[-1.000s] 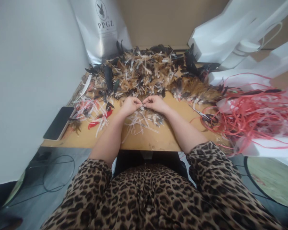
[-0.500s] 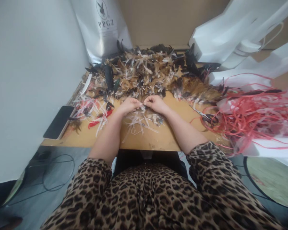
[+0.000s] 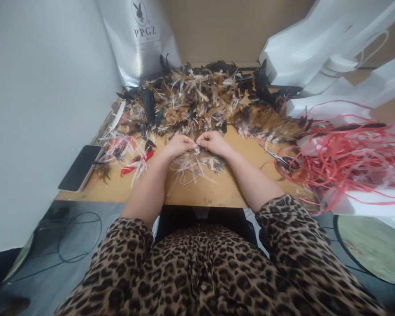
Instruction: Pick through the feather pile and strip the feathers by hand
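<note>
My left hand (image 3: 181,145) and my right hand (image 3: 213,141) meet at the fingertips over the middle of the table. Both are closed in a pinch on a small bunch of feathers (image 3: 194,133), its brown part showing just beyond the fingers. What exactly lies between the fingertips is too small to make out. Below them are whitish fluff and loose feathers (image 3: 213,161), with clear plastic strips (image 3: 192,170) scattered on the wood. A big heap of brown and black feathers (image 3: 200,94) spreads out past my hands.
On the table's left lie a phone (image 3: 80,168) and white and red strips (image 3: 118,147). To the right, scissors (image 3: 285,162) rest beside a tangle of red plastic ribbon (image 3: 345,158). A silver bag (image 3: 145,48) stands behind; a round stool seat (image 3: 371,248) is lower right.
My left fingertips have shifted very slightly to the right, closer against the right ones. Everything else looks unmoved.
</note>
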Demonstrator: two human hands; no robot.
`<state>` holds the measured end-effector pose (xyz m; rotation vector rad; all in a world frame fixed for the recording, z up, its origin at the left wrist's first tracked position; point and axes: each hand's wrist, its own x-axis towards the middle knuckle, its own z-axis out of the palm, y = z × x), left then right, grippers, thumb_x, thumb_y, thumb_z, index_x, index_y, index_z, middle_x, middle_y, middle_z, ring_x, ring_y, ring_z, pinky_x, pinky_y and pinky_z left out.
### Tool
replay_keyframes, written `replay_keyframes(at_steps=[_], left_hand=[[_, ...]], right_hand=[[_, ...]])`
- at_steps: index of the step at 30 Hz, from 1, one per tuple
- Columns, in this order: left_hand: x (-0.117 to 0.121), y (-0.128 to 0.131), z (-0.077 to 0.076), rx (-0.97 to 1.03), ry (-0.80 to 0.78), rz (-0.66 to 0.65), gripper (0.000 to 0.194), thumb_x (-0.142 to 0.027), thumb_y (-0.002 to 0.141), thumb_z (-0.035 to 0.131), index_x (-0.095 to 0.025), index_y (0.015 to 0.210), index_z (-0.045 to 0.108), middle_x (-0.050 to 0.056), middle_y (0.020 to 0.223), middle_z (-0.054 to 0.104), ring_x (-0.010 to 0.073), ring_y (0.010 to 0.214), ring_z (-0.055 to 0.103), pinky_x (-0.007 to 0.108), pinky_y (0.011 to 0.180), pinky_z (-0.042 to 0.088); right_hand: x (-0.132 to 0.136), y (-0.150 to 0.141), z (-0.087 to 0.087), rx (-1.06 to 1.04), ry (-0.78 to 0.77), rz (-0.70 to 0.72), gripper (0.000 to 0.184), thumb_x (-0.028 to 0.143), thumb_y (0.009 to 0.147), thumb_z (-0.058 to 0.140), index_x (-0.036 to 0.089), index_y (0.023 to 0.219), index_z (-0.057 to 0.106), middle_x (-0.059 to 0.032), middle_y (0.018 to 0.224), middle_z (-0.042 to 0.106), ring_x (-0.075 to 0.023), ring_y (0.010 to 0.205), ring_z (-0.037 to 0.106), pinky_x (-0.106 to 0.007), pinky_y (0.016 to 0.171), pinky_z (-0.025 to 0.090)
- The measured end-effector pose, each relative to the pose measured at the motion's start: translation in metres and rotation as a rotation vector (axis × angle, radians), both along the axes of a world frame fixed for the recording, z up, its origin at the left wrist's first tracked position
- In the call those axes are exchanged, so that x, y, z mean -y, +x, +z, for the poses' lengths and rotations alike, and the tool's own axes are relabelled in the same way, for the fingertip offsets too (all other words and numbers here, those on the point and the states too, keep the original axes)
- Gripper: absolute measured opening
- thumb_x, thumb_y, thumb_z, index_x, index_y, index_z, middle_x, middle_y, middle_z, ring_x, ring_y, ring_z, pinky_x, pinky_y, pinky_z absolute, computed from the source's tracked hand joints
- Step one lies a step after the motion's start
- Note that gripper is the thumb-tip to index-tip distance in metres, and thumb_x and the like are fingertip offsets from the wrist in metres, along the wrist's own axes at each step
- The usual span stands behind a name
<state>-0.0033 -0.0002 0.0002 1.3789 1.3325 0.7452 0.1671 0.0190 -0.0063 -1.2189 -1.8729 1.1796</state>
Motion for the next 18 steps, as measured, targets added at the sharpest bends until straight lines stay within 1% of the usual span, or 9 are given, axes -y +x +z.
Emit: replay_keyframes(at_steps=[3, 6, 8, 11, 15, 18], left_hand=[[0.000, 0.002, -0.002, -0.039, 0.075, 0.036, 0.022, -0.029, 0.058, 0.072, -0.009, 0.067, 0.067, 0.002, 0.055, 0.061, 0.0059, 0.047, 0.045, 0.020, 0.049, 0.034], [0.000, 0.003, -0.002, -0.098, 0.137, 0.037, 0.021, -0.029, 0.058, 0.071, -0.010, 0.066, 0.068, 0.003, 0.058, 0.063, 0.0073, 0.051, 0.047, 0.021, 0.054, 0.038], [0.000, 0.002, -0.002, -0.123, 0.161, 0.028, 0.021, -0.029, 0.059, 0.070, -0.010, 0.067, 0.069, 0.003, 0.058, 0.063, 0.0076, 0.051, 0.047, 0.022, 0.056, 0.039], [-0.002, 0.001, -0.003, -0.138, 0.195, 0.005, 0.020, -0.027, 0.060, 0.069, -0.010, 0.069, 0.070, 0.004, 0.062, 0.065, 0.0082, 0.053, 0.049, 0.022, 0.056, 0.040], [-0.002, 0.000, -0.003, -0.160, 0.233, -0.019, 0.018, -0.025, 0.061, 0.068, -0.010, 0.072, 0.070, 0.004, 0.066, 0.066, 0.0087, 0.055, 0.052, 0.022, 0.057, 0.040], [-0.002, 0.001, -0.003, -0.166, 0.242, -0.027, 0.016, -0.023, 0.061, 0.068, -0.011, 0.071, 0.070, 0.004, 0.066, 0.066, 0.0084, 0.055, 0.052, 0.022, 0.057, 0.041]], right_hand=[[0.001, 0.006, 0.008, -0.024, -0.105, 0.012, 0.019, 0.025, 0.069, 0.059, 0.010, 0.078, 0.066, 0.0011, 0.055, 0.058, -0.0050, 0.043, 0.044, -0.019, 0.045, 0.035], [0.000, 0.016, 0.016, -0.016, -0.118, 0.039, 0.021, 0.025, 0.067, 0.062, 0.009, 0.080, 0.067, 0.0005, 0.057, 0.060, -0.0047, 0.044, 0.043, -0.019, 0.048, 0.037], [0.000, 0.022, 0.021, 0.046, -0.084, 0.088, 0.022, 0.027, 0.066, 0.064, 0.010, 0.079, 0.068, -0.0003, 0.061, 0.062, -0.0053, 0.049, 0.046, -0.019, 0.051, 0.038], [0.001, 0.026, 0.023, 0.205, -0.010, 0.150, 0.021, 0.027, 0.063, 0.067, 0.011, 0.077, 0.069, -0.0006, 0.064, 0.065, -0.0070, 0.055, 0.050, -0.019, 0.056, 0.039], [0.000, 0.025, 0.021, 0.396, 0.074, 0.180, 0.016, 0.022, 0.063, 0.065, 0.013, 0.075, 0.069, 0.0001, 0.065, 0.065, -0.0080, 0.057, 0.051, -0.019, 0.057, 0.038], [-0.001, 0.023, 0.019, 0.471, 0.122, 0.201, 0.013, 0.019, 0.066, 0.061, 0.012, 0.074, 0.069, -0.0001, 0.063, 0.064, -0.0081, 0.058, 0.051, -0.019, 0.058, 0.037]])
